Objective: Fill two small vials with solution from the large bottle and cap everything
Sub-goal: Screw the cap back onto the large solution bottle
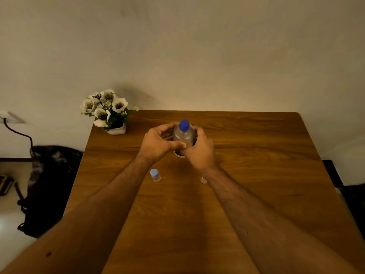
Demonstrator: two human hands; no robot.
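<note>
The capped bottle (pixel 183 136) is held by both the left hand (pixel 158 144) and right hand (pixel 199 150). At 7 o'clock, one vial (pixel 155 175) is capped; the other (pixel 203 179) is mostly hidden.

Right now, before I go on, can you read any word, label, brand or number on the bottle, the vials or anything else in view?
No text can be read anywhere in this view.
Large bottle: clear wall and blue cap, no lettering shows; both hands cover its lower part.
Capped vial: no marking shows.
Second vial: mostly hidden by the right forearm.
Flower pot: plain white.
</note>
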